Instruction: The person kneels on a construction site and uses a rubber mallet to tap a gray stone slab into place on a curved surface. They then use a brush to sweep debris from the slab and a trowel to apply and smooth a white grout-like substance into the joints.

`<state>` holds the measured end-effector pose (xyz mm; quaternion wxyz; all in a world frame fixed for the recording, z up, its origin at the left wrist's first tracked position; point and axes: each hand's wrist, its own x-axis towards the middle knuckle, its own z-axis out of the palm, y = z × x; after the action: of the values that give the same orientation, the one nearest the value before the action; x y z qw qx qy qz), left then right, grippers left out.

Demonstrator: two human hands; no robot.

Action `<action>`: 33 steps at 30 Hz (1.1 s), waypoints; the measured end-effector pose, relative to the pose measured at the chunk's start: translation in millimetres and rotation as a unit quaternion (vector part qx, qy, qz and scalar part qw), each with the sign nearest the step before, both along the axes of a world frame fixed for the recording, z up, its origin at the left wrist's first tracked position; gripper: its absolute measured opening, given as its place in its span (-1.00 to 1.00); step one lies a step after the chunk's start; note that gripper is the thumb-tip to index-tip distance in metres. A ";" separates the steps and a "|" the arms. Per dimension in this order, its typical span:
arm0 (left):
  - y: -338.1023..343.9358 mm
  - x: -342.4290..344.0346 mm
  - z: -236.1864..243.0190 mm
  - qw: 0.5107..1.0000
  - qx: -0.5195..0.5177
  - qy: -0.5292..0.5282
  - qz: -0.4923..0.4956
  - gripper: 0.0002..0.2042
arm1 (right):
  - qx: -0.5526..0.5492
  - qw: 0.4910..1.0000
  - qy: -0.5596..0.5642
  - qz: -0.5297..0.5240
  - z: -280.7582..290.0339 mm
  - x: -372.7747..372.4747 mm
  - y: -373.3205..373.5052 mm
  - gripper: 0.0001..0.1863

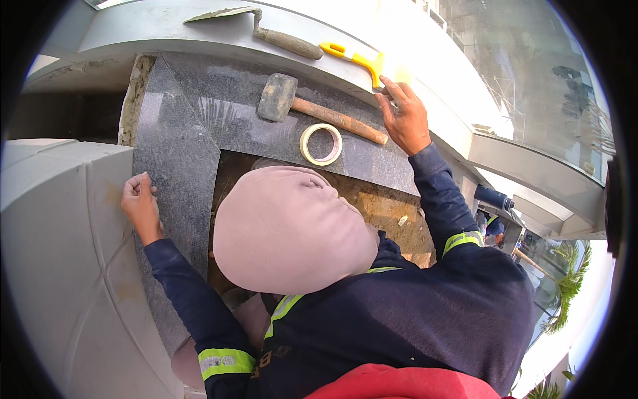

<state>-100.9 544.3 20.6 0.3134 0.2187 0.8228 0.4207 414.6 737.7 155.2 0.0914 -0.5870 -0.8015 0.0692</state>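
Observation:
My right hand [406, 118] reaches to the ledge, fingers apart, its fingertips at the wide end of a yellow-handled tool [347, 54]; glare washes out that tool's working end. My left hand [142, 208] is over the dark grey stone slab [174, 126] beside a white curved panel [60, 219]. Its fingers are curled and pinched together; what they hold, if anything, is too small to name. Between my hands, a rubber mallet [277, 98] with a wooden handle lies on the slab. A roll of masking tape [304, 146] lies flat just below that handle.
A trowel [288, 42] rests on the white ledge [146, 32]. Bare soil [392, 209] shows in the slab's opening, partly hidden by my knee [292, 229]. Glass [531, 80] rises beyond the ledge. Another person [494, 226] is farther off at right, near a dark cylinder [493, 197].

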 end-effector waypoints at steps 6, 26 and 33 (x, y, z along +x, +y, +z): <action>53.7 48.1 92.7 0.946 0.085 0.269 -0.162 -0.78 | 0.025 0.990 -0.100 0.097 1.3 -21.4 57.5 -0.26; -263.6 -35.0 95.7 0.870 -0.294 0.036 -0.394 -0.63 | -0.065 0.893 0.279 0.346 71.6 -189.4 20.8 -0.81; -263.0 58.6 105.9 0.973 0.022 -0.153 -0.172 -0.05 | -0.341 0.682 0.102 0.639 37.4 -383.8 -109.3 -0.76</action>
<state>-42.2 281.3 126.5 0.4977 0.2968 0.7058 0.4075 30.8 628.4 192.6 -0.1000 0.0874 -0.8886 0.4391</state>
